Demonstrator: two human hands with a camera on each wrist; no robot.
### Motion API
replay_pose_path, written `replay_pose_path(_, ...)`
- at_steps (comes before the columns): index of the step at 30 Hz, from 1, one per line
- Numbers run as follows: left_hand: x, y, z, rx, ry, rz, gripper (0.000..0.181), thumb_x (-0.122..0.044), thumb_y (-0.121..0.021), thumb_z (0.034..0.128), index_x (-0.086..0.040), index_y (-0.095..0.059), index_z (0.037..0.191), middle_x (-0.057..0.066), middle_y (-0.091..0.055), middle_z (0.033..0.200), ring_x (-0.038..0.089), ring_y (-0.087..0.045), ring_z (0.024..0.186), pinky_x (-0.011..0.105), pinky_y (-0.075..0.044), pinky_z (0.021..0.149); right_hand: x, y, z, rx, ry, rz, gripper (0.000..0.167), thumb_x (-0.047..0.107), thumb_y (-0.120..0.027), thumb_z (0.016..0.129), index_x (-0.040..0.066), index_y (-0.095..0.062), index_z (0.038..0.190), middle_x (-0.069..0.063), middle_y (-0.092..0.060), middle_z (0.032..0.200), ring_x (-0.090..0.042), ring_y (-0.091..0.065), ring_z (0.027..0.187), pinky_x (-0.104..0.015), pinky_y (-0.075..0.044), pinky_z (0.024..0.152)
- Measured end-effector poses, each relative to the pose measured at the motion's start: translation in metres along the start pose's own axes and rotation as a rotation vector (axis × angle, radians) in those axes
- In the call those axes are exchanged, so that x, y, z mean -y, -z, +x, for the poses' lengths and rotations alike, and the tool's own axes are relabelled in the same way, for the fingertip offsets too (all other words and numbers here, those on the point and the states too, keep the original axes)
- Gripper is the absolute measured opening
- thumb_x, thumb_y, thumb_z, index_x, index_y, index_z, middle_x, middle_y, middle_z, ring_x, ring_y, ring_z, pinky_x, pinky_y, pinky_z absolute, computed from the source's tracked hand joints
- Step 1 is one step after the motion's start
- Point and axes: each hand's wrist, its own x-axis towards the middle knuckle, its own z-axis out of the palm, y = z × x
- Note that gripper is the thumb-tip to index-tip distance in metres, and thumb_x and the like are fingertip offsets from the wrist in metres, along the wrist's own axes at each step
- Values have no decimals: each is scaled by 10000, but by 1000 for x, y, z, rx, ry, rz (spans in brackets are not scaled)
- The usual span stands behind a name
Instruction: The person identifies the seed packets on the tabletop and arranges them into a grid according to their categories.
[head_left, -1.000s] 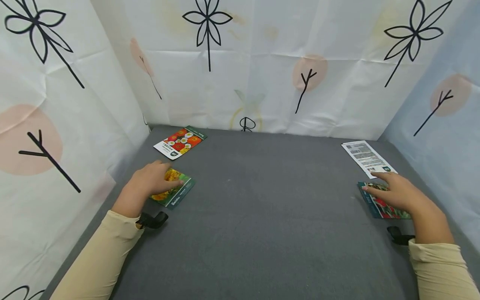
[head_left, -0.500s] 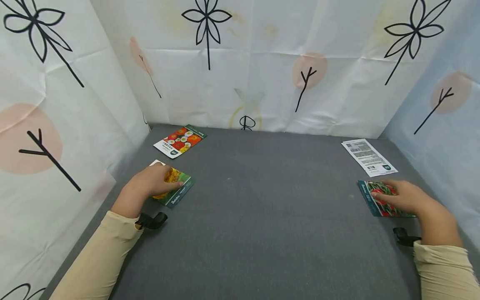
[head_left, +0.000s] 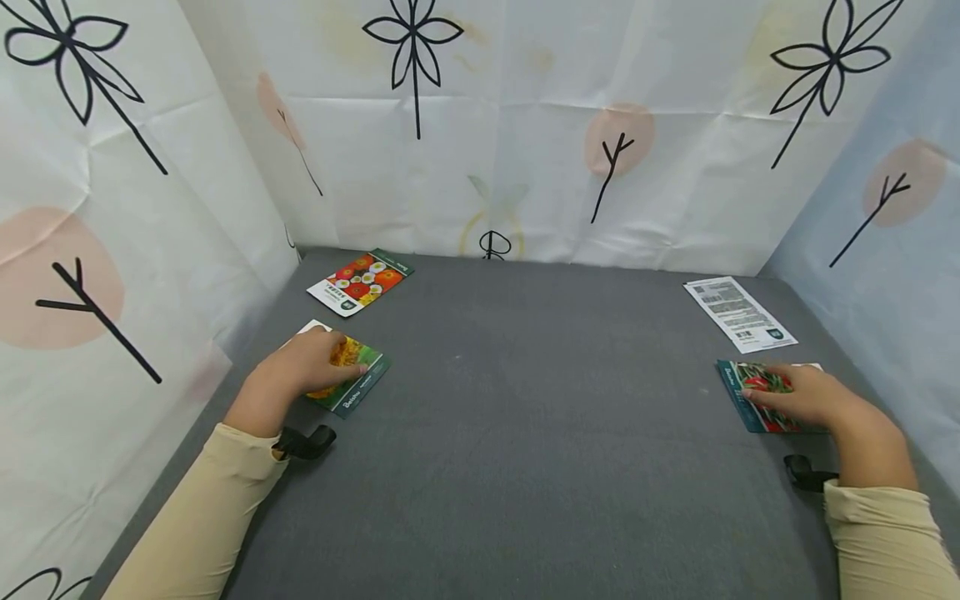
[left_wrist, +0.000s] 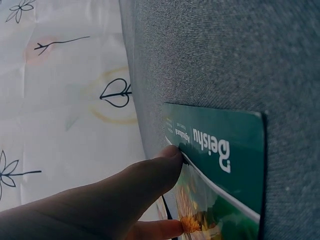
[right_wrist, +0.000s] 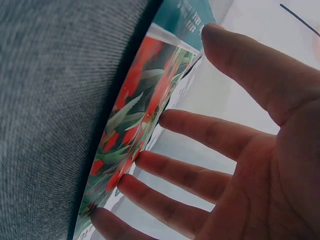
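Note:
My left hand rests on a packet with yellow flowers at the left of the table. In the left wrist view the thumb of this hand touches the packet beside its green band, with another finger lower down. At the right, my right hand lies over a packet with red pods and green leaves. The right wrist view shows that hand with its fingers spread and fairly straight, their tips at the face and far edge of the packet.
Behind the left hand lies a packet with red, orange and white flowers. A white packet with printed text lies behind the right hand. The grey tabletop is bordered by white patterned cloth at the back and sides.
My right hand has shifted slightly right and nearer to me, off the corner of the white packet and down over the red one. The left hand has barely moved, still on its packet.

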Motion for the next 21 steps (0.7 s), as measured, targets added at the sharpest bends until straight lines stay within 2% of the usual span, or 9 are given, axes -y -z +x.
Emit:
replay_pose_path(10,-1,-4,-1,-32,-20,20,675,-468,-729,969,118,-642,1292,172,-638,1014,298,-567,934,453,-509,789,-2,-5,3,25,-9,16,809,446,-706,980,-232,-487,1363,-456,-586,1156,-476,-594,955,-617,-513,823)
replay_pose_path(16,1,-6,2,-62,-30,20,661,-463,-751,957,118,-657,1258,155,-641,968,300,-561,924,442,-493,774,2,-3,5,22,-6,3,806,443,-708,986,-240,-486,1350,-483,-576,1182,-535,-607,998,-656,-509,859)
replay_pose_path(21,3,-7,5,-71,-25,18,674,-469,-754,948,115,-656,1270,174,-657,1002,319,-575,951,471,-510,807,4,-1,5,40,-20,-6,809,440,-711,984,-240,-476,1352,-495,-561,1204,-559,-602,1021,-672,-506,876)
